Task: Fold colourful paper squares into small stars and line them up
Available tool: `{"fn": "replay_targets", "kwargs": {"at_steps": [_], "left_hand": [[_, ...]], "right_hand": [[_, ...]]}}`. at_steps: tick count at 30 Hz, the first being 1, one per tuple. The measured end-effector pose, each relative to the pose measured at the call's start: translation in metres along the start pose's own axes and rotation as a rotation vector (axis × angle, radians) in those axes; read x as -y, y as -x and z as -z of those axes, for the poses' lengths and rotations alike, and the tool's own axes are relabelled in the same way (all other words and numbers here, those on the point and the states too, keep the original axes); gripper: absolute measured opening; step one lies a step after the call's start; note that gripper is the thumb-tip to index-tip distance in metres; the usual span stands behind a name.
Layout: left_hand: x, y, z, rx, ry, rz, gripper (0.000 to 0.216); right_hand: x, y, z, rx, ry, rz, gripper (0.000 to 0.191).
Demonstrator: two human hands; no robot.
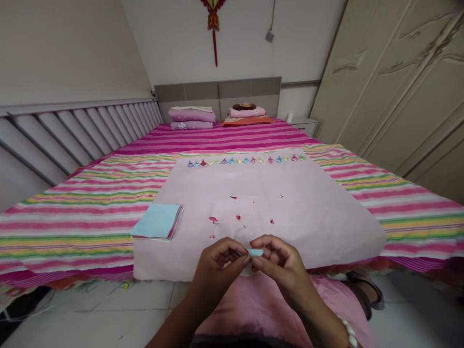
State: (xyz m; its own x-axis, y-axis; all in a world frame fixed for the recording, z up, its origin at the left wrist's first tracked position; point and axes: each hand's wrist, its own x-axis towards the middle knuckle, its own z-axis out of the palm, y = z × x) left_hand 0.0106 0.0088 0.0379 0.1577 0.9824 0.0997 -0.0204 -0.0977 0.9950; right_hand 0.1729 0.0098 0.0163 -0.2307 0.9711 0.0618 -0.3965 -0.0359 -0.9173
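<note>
Between my two hands, just above the near edge of the pale sheet (290, 203), is a small folded piece of light-blue paper (255, 252). My left hand (224, 258) pinches its left end between thumb and forefinger. On its right end, the thumb and fingers of my right hand (277, 256) are closed. A stack of square coloured paper (155, 221), light blue on top, lies at the sheet's left side. Along the far edge runs a row of several small folded paper shapes (232, 161) in various colours.
The pale sheet has several torn holes (213, 220) showing red beneath. It lies on a bed with a striped cover (406, 203). Folded bedding (192, 116) is stacked by the headboard (188, 94). A slatted rail (72, 135) stands left, a wardrobe (391, 96) right.
</note>
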Motion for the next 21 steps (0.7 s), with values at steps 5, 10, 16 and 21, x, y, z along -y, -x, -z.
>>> {"fn": "replay_targets", "kwargs": {"at_steps": [5,10,16,21], "left_hand": [[0.0043,0.0011,-0.0004,-0.046,-0.082,-0.007,0.017],[0.0064,-0.0004,0.0014,0.048,0.044,0.049,0.023],[0.0022,-0.0027,0.0045,0.106,-0.124,-0.100,0.010],[0.0049,0.0009,0.0007,0.052,-0.236,-0.134,0.011]], "right_hand": [[0.0005,-0.0031,0.0002,-0.023,0.023,-0.002,0.015],[0.0045,-0.0037,-0.0001,-0.022,0.032,0.046,0.013],[0.0048,-0.0032,-0.0013,-0.028,0.063,0.103,0.010],[-0.0021,-0.0020,0.0006,0.009,-0.026,0.009,0.017]]}}
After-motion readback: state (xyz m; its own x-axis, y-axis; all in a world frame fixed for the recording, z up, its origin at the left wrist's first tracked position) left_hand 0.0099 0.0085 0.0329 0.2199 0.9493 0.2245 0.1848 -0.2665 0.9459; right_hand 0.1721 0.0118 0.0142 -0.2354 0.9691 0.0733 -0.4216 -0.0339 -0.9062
